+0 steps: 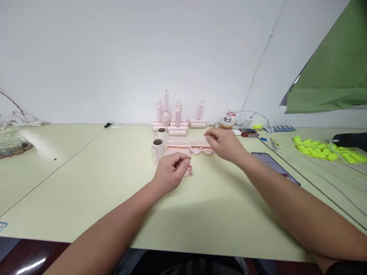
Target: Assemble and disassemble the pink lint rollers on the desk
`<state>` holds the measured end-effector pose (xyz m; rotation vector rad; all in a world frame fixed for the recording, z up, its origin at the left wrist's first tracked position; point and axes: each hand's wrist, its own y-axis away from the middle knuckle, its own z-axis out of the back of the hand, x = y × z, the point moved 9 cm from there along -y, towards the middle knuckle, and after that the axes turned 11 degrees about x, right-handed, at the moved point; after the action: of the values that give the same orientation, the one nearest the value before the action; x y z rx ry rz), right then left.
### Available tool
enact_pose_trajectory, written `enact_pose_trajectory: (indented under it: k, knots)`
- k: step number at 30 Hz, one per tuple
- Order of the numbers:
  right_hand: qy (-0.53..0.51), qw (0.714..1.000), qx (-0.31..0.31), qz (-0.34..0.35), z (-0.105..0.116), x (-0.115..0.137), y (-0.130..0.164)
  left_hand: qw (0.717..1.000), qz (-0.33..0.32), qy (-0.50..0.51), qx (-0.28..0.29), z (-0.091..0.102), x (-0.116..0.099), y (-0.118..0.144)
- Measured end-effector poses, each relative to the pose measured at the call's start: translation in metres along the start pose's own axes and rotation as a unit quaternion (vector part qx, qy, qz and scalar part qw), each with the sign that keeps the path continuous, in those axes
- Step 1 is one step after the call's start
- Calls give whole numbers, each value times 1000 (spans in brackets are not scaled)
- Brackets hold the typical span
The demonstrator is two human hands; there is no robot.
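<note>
My left hand (172, 172) is closed, thumb against the curled fingers, above the near side of a small group of pink parts. A small pink plastic piece (189, 171) shows just beyond its thumb; whether the hand holds it I cannot tell. My right hand (225, 143) has its fingers bent together beside an open pink case (201, 147) with a clear lid and round pink pieces at its front. What is in those fingertips, if anything, is hidden. Left of that case lies another open pink case (177, 147). Two paper-covered rolls (158, 149) stand by the left hand.
Several pink lint rollers (178, 116) stand on pink cases (177, 131) near the wall. A labelled bottle (228, 119) is behind my right hand. A phone (273, 167) lies under my right forearm's far side. Yellow-green pieces (327, 149) and cables are at the right.
</note>
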<state>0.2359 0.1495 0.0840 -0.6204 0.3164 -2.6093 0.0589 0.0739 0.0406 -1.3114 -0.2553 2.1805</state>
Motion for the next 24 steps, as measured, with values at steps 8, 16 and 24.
enact_pose_trajectory:
  k: [8,16,24]
  knots:
    - [50,994,-39,-85,28,-119,-3,984,-62,-38,162,-54,-20,13]
    - [11,993,57,-105,-15,-146,-9,983,-28,-42,176,-53,-5,12]
    - [46,981,-73,-175,31,-156,2,981,-19,-20,191,-56,-6,13]
